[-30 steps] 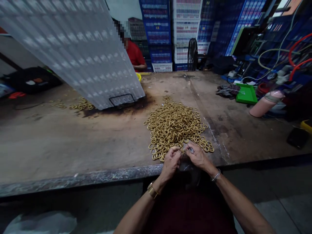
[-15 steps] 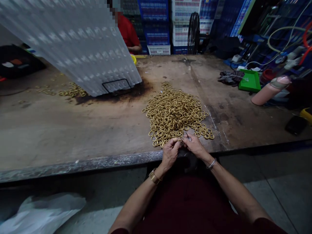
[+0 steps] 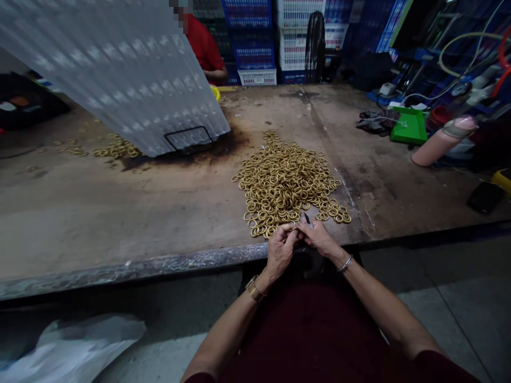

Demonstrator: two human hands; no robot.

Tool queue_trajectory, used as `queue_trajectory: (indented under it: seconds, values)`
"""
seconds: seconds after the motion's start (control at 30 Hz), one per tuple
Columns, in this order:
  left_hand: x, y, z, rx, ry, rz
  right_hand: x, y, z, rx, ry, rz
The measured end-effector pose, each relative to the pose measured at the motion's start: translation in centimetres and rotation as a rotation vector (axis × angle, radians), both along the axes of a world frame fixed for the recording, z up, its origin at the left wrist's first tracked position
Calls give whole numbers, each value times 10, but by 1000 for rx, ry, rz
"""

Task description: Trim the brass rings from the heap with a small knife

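Observation:
A heap of gold-coloured rings [image 3: 285, 181] lies on the wooden table [image 3: 179, 205] just beyond my hands. My left hand [image 3: 281, 247] is closed in a pinch on a gold ring [image 3: 294, 226] at the table's front edge. Right beside it, my right hand [image 3: 318, 236] is closed round a small dark-tipped blade [image 3: 307, 218] that sticks up between the fingers. The fingertips of both hands meet at the ring, and they partly hide it.
A tilted grey corrugated panel [image 3: 159, 90] stands at the left back, with loose rings [image 3: 117, 148] beside it. At the right are a green tray [image 3: 409, 126], pink bottle [image 3: 444, 141] and dark phone [image 3: 485, 197]. A person in red [image 3: 204, 45] is behind the table.
The blade tip at my right hand shows more clearly and points up. Both hands stay together at the table edge. The whole view has shifted slightly.

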State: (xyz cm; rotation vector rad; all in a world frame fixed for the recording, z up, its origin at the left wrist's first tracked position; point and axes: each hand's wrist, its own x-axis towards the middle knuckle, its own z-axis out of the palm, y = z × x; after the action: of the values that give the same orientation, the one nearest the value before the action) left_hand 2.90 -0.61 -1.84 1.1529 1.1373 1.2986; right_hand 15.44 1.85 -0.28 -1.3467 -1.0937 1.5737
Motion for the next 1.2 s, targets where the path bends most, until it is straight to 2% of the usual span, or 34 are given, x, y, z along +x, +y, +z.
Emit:
queue_trajectory:
  seconds: [0.33, 0.47, 0.57, 0.67, 0.77, 0.9, 1.03, 1.1, 1.2]
  values:
    - [-7, -3, 12, -354, -316, -143, 3, -1, -8, 61, -133, -2]
    - [-6, -4, 9, -319, -353, -105, 7, -3, -9, 297, -468, -33]
    - [-5, -5, 5, -259, -293, -86, 9, -8, -8, 477, -692, 99]
    - [-5, -5, 5, -211, -206, -70, 8, -14, -7, 536, -839, 219]
    - [-3, -6, 6, -146, -134, -25, 7, -15, -9, 549, -917, 255]
    - [-2, -9, 8, -82, -76, 35, 11, -12, -11, 530, -948, 257]
    - [-4, -11, 12, -115, -152, 17, 14, -5, -11, 468, -908, 182]
    - [-4, -9, 15, -193, -257, -25, 13, -3, -10, 403, -745, 80]
    - [-6, -4, 20, -319, -441, -89, 8, -1, -8, 179, -330, 7]
